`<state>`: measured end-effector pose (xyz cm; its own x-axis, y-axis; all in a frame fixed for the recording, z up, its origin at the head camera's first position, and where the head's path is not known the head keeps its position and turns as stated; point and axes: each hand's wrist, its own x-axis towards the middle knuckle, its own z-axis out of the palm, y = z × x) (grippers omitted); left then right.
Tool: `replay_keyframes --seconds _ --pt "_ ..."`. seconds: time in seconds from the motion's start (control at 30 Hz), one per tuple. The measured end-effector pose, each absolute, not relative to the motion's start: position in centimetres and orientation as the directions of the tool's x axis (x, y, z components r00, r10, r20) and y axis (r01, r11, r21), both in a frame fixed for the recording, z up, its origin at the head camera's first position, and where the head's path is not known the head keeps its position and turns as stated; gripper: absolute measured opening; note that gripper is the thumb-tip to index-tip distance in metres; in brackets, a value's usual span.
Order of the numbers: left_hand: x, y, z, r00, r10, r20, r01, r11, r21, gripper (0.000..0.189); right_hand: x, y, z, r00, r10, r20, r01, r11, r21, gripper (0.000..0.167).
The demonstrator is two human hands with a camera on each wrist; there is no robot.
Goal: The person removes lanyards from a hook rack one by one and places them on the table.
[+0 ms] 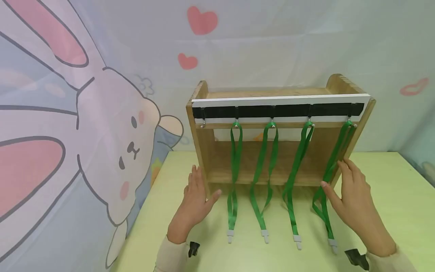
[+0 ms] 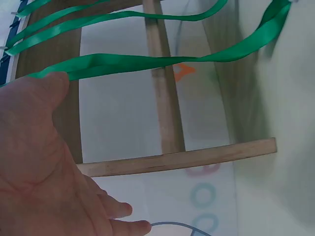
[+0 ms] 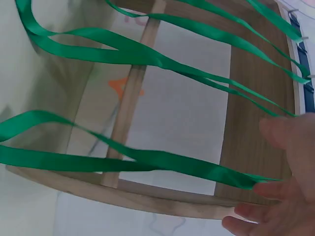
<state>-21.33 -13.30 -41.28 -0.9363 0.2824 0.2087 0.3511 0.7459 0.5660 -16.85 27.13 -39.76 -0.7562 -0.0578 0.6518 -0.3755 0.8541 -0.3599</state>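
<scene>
Several green lanyards (image 1: 234, 173) hang in a row from metal hooks along the front of a wooden rack (image 1: 244, 151). Each ends in a pale clip (image 1: 230, 235) at the bottom. The leftmost hook (image 1: 203, 120) carries no lanyard. My left hand (image 1: 193, 209) is at the rack's lower left side, fingers straight and thumb spread; in the left wrist view its thumb overlaps a lanyard (image 2: 123, 64). On the other side, my right hand (image 1: 355, 200) has its fingers extended along the right side panel, with its thumb beside the rightmost lanyard (image 1: 331, 170). Neither hand grips anything.
A black strip (image 1: 292, 111) on a white board runs above the hooks. The rack stands on a pale green table (image 1: 384, 181), before a printed cloth backdrop (image 1: 272, 56). Black straps (image 1: 193, 249) show at both wrists.
</scene>
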Motion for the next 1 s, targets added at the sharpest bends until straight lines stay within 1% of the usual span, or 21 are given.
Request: replay_keyframes --seconds 0.13,0.3,0.4,0.57,0.73,0.83,1.0 --pt "-22.1 -13.6 -40.5 -0.939 0.261 0.224 0.344 0.732 0.588 0.097 -17.8 26.9 -38.8 -0.692 -0.015 0.722 -0.417 0.824 -0.383 0.062" --pt "-22.9 -13.7 -39.6 -0.938 0.251 0.238 0.345 0.718 0.604 0.097 -18.6 26.7 -37.7 -0.642 0.049 0.765 -0.438 0.796 -0.419 0.051" --pt "-23.4 -13.6 -39.1 -0.924 0.25 0.288 0.378 0.699 0.607 0.094 -19.0 26.5 -37.1 -0.616 0.079 0.784 -0.437 0.794 -0.423 0.047" --pt "-24.2 -13.4 -38.7 -0.899 0.228 0.373 0.419 0.692 0.588 0.088 -19.4 26.2 -36.4 -0.595 0.124 0.794 -0.415 0.798 -0.436 0.039" --pt "-25.1 -13.3 -38.6 -0.866 0.19 0.463 0.461 0.664 0.589 0.081 -19.6 26.0 -35.9 -0.561 0.167 0.811 -0.398 0.805 -0.44 0.024" --pt "-25.6 -13.2 -38.5 -0.843 0.156 0.515 0.481 0.646 0.592 0.072 -19.9 25.9 -35.5 -0.538 0.183 0.823 -0.39 0.812 -0.435 0.015" --pt "-26.4 -12.9 -38.4 -0.818 0.087 0.569 0.485 0.636 0.6 0.058 -20.3 25.6 -34.4 -0.519 0.218 0.826 -0.372 0.813 -0.448 0.015"
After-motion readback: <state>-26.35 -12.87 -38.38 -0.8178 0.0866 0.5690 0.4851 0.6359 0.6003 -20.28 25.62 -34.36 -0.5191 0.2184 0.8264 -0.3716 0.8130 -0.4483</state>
